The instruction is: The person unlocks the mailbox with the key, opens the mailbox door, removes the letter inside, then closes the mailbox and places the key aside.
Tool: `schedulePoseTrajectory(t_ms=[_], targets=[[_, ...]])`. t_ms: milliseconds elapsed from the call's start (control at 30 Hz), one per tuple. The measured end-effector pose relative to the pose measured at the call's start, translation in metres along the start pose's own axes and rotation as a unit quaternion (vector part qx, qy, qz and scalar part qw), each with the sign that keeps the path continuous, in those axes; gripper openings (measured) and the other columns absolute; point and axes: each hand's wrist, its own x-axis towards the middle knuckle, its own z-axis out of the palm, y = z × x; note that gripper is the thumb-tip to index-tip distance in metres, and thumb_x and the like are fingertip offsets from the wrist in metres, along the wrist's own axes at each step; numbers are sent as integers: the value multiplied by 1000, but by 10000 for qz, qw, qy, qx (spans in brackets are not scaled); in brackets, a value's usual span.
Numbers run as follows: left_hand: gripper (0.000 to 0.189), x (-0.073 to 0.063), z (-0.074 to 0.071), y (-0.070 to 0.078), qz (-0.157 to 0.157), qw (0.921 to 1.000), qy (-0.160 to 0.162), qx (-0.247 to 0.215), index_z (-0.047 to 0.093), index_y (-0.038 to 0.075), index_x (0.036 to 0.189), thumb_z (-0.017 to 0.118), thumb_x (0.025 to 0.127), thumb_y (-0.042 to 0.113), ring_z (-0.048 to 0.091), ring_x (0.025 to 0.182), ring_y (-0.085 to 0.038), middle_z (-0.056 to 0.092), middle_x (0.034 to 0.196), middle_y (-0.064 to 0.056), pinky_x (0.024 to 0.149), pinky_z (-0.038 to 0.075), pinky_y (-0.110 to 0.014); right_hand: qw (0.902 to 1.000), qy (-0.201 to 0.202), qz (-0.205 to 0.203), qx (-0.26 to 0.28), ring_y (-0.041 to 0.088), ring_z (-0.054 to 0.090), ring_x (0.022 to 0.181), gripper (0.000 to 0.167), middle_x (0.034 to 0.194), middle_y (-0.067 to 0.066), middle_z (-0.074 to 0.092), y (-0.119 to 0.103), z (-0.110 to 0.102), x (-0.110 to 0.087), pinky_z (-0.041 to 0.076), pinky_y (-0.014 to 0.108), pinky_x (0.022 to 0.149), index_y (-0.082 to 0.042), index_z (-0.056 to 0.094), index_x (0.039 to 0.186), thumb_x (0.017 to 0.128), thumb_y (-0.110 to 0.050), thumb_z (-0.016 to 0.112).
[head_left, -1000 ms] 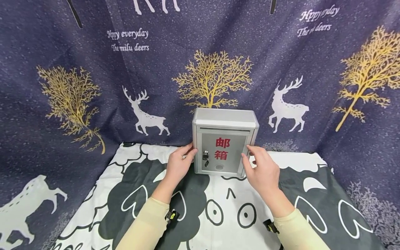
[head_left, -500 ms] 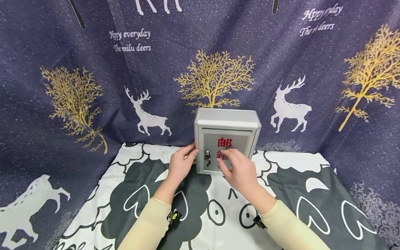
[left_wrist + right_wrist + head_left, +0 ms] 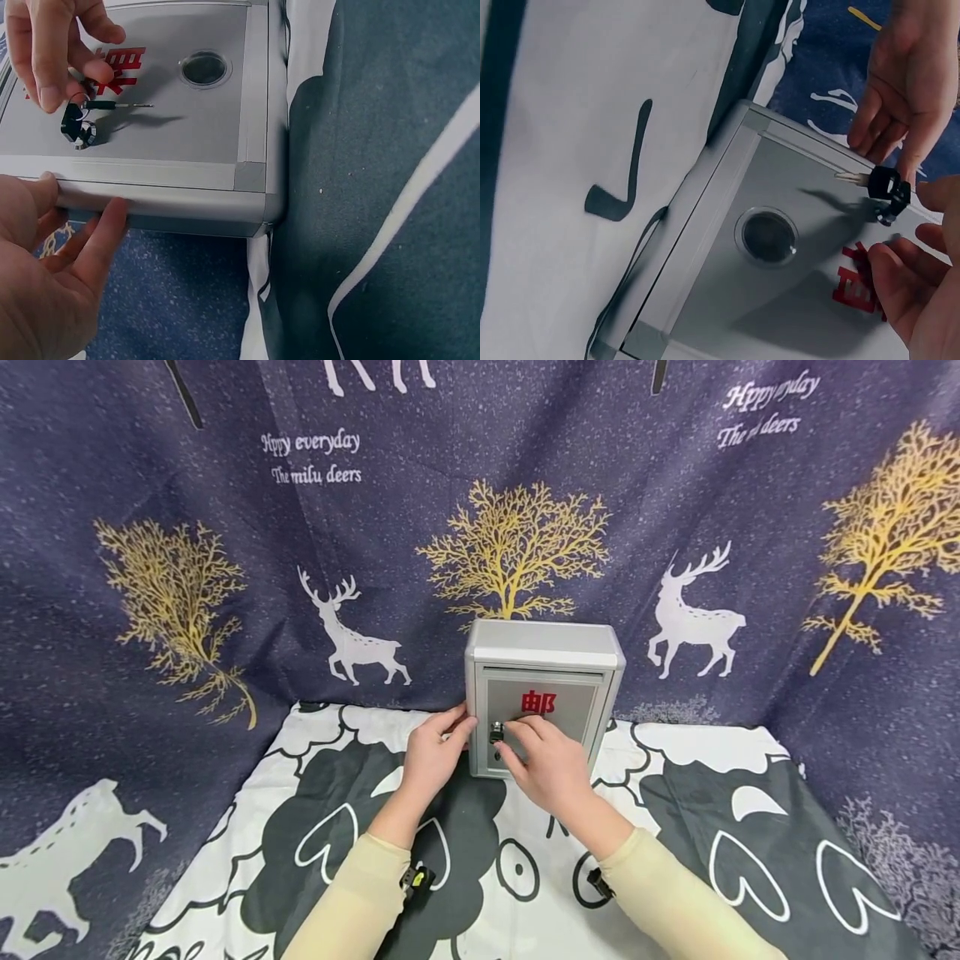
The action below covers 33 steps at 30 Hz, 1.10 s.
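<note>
A silver metal mailbox [image 3: 547, 647] with red characters stands upright at the back of the cloth. My left hand [image 3: 435, 752] touches its left side, the thumb at the front edge and the fingers along the side wall. In the door's lock sits one key [image 3: 73, 124]; a second key [image 3: 853, 178] hangs from it by a ring. My right hand [image 3: 551, 764] is in front of the door with thumb and index finger parted, the fingertips right at the key in the lock. It covers the lower red character in the head view.
The mailbox has a slot [image 3: 543, 673] near its top and a round window [image 3: 204, 69] low on the door. Beneath lies a black-and-white cartoon cloth [image 3: 540, 927]. Behind hangs a dark blue curtain [image 3: 420, 527] with deer and trees.
My right hand has left the mailbox's right edge and moved left across the door to the lock. The left hand stays at the left side, and the mailbox stands where it was.
</note>
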Motion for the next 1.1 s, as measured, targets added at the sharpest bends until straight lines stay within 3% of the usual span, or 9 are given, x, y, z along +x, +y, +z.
schedulePoseTrajectory(t_ms=[267,500,767,1100], targets=[[37,1,0,0,43,10000,28,5,78,7,141,80,106,18,79,110,-31,78,133,-13,77,68,-25,9996,53,-148,-233,26,78,93,25,107,8,77,-3,10,2,69,45,67,-8,83,114,96,-24,90],[37,0,-1,2,10,10000,-7,47,77,9,142,79,107,22,79,109,-29,77,134,-12,77,68,-25,9993,90,-183,-314,24,78,82,22,102,6,78,-6,14,1,67,41,60,-8,84,109,96,-24,90],[37,-1,-2,2,73,9997,43,226,78,8,141,80,107,22,79,109,-29,78,134,-12,79,69,-27,9980,215,-326,-501,22,76,78,20,97,5,76,-8,16,3,66,39,59,-7,83,102,92,-22,93],[36,0,0,0,82,9996,74,277,79,9,140,81,106,21,79,107,-27,79,132,-10,79,68,-27,9981,95,-322,-521,22,74,78,17,92,5,75,-9,16,5,66,37,58,-6,83,95,93,-20,92]])
